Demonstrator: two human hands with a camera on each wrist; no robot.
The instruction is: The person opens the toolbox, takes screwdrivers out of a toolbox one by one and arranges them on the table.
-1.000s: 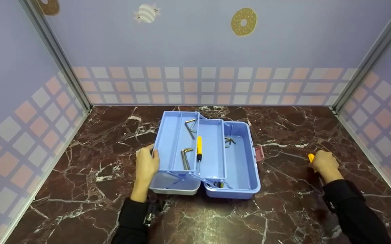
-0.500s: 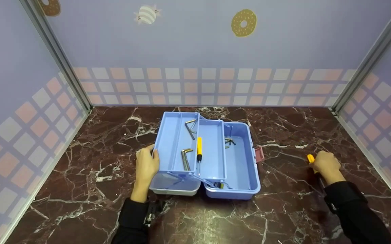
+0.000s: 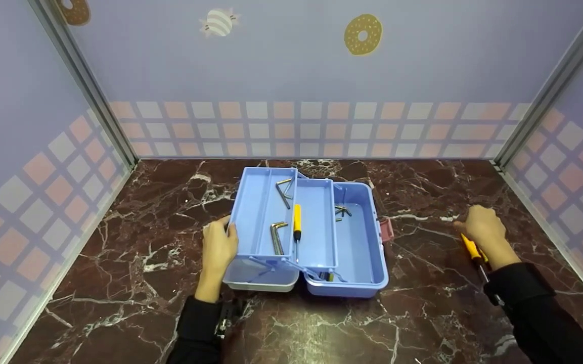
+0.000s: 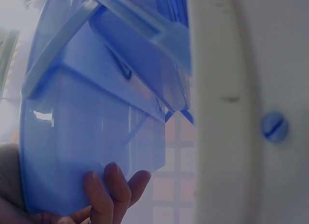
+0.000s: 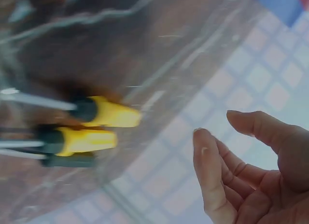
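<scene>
A light-blue toolbox [image 3: 383, 263] stands unfolded in the middle of the head view. My left hand [image 3: 219, 247] grips the left edge of its raised upper tray [image 3: 251, 202], the thumb on the rim; in the left wrist view, curled fingers [image 4: 116, 190] show at the blue plastic. Right of the box, yellow-and-black screwdrivers [image 3: 471, 247] lie on the tabletop. Above them is my right hand [image 3: 484, 232]. The right wrist view shows nothing in its loosely bent fingers [image 5: 207, 166], thumb and forefinger apart, clear of two yellow handles [image 5: 89, 140].
L-shaped hex keys [image 3: 276, 237] lie in the upper tray, and a yellow screwdriver [image 3: 297, 222] lies along the tray below. Small brass-coloured pieces [image 3: 343, 209] sit in the box bottom. A pink latch [image 3: 387, 230] sticks out right. Patterned walls [image 3: 291, 126] enclose the dark marble tabletop [image 3: 134, 273].
My right hand has come off the yellow screwdriver handle and moved slightly away from me, so more of the screwdrivers shows. The left hand and toolbox stay where they were.
</scene>
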